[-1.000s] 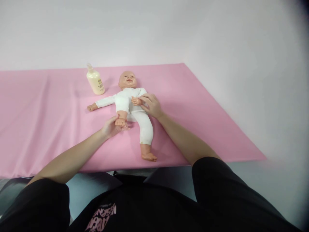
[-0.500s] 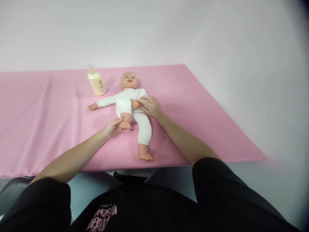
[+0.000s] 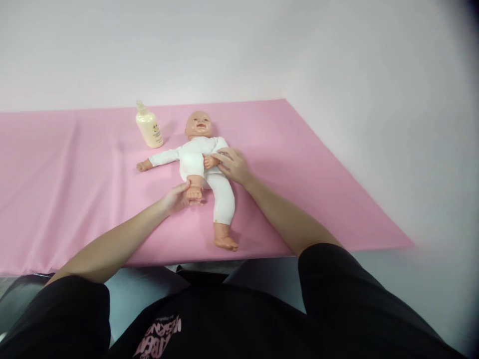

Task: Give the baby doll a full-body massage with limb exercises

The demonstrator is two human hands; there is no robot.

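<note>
A baby doll (image 3: 198, 145) in a white suit lies on its back on the pink-covered table, head toward the wall. My left hand (image 3: 177, 197) is closed around the ankle of its bent leg, thumb on the near side and fingers mostly hidden underneath. That leg is raised over the belly, with the foot (image 3: 194, 193) pointing toward me. My right hand (image 3: 234, 164) curls over the doll's other forearm, holding it across the trunk beside the doll's hand (image 3: 210, 161). The second leg (image 3: 223, 199) lies straight toward the near edge.
Behind the doll's outstretched arm stands a pale yellow pump bottle (image 3: 150, 128). Pink cloth (image 3: 299, 164) covers the table, wrinkled at the left. White walls (image 3: 239, 50) rise behind it and along the right side.
</note>
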